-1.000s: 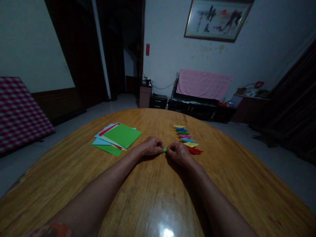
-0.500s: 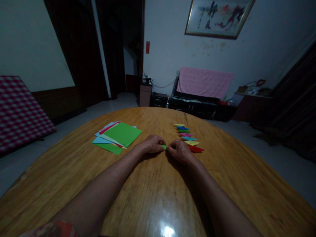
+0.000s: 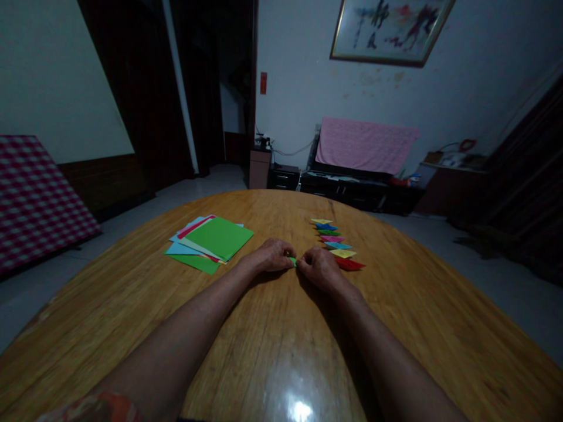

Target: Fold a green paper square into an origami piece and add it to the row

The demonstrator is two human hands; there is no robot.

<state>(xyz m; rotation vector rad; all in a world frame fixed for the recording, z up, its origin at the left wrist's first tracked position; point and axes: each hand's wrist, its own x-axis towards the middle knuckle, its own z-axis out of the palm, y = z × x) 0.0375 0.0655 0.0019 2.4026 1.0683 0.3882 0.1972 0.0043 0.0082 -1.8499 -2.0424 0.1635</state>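
Note:
A small piece of folded green paper (image 3: 293, 262) shows between my two hands, low over the table's middle. My left hand (image 3: 274, 255) is closed on its left end, and my right hand (image 3: 317, 265) pinches the right end. Most of the paper is hidden by my fingers. Just beyond my right hand runs a row of several folded paper boats; the red paper boat (image 3: 350, 264) is nearest, close to that hand, and a yellow one (image 3: 322, 221) is farthest.
Left of my hands lies a loose stack of coloured paper sheets (image 3: 220, 237), green on top. Everything rests on a round wooden table (image 3: 246, 351). Behind it stand a low dark cabinet (image 3: 338, 189) and a pink cloth (image 3: 365, 145) draped over something.
Both hands stay nearly in place, still holding the green paper. The view has shifted very slightly; the stack and the boats have not moved on the table.

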